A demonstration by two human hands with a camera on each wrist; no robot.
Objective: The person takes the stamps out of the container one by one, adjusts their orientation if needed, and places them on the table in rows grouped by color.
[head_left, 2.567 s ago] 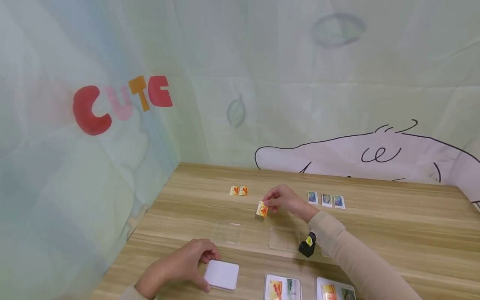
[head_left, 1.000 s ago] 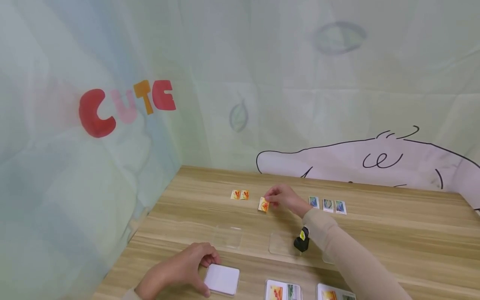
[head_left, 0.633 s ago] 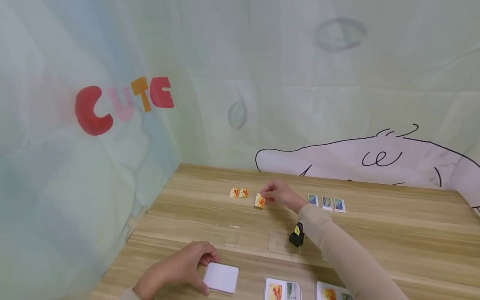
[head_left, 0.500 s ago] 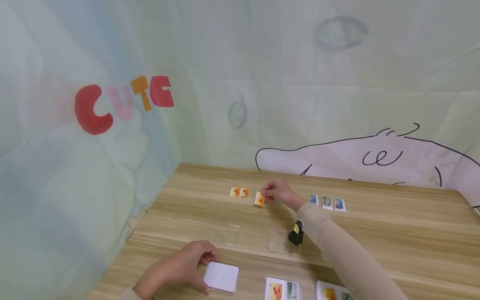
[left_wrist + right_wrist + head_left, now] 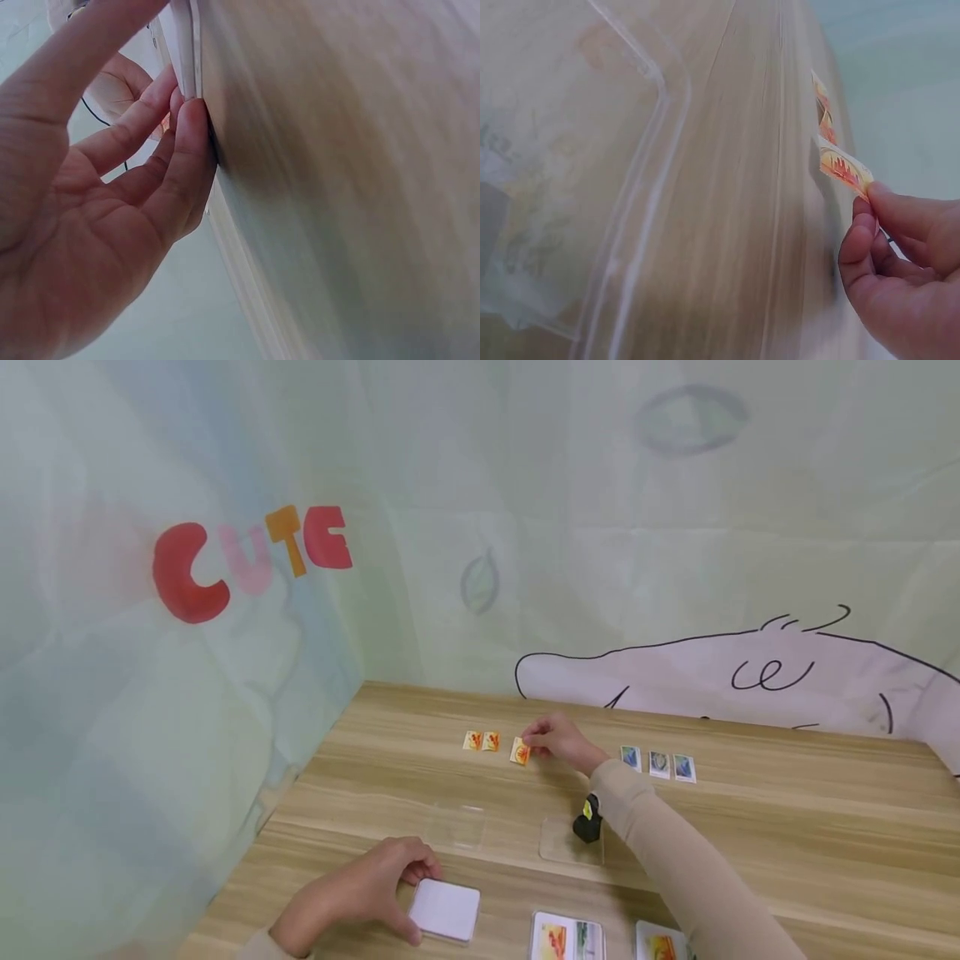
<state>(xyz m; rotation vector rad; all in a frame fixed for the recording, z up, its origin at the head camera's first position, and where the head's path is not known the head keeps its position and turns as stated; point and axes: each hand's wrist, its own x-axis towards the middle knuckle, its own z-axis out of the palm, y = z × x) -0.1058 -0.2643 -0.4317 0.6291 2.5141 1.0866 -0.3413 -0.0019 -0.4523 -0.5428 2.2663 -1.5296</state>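
My right hand (image 5: 558, 742) pinches a small orange-and-yellow postage stamp (image 5: 520, 752) by its right edge, close over the far part of the table. In the right wrist view, thumb and fingertips grip one corner of that stamp (image 5: 844, 166). Just left of it lie two similar orange stamps (image 5: 481, 741) side by side. My left hand (image 5: 371, 885) holds a square clear case with a blank white face (image 5: 446, 910), thumb and fingers at its left corners. Its fingertips (image 5: 192, 124) press on the case's edge in the left wrist view.
Three bluish stamps (image 5: 659, 765) lie in a row beyond the right forearm. Clear lids (image 5: 459, 827) rest mid-table, one clear lid (image 5: 558, 852) partly behind the black wrist camera (image 5: 588, 823). At the near edge are two filled cases, a left one (image 5: 567, 935) and a right one (image 5: 654, 941).
My right hand has carried the pinched stamp farther back and slightly left, down close to the table beside the two orange stamps. The left hand stays on the white-faced case.
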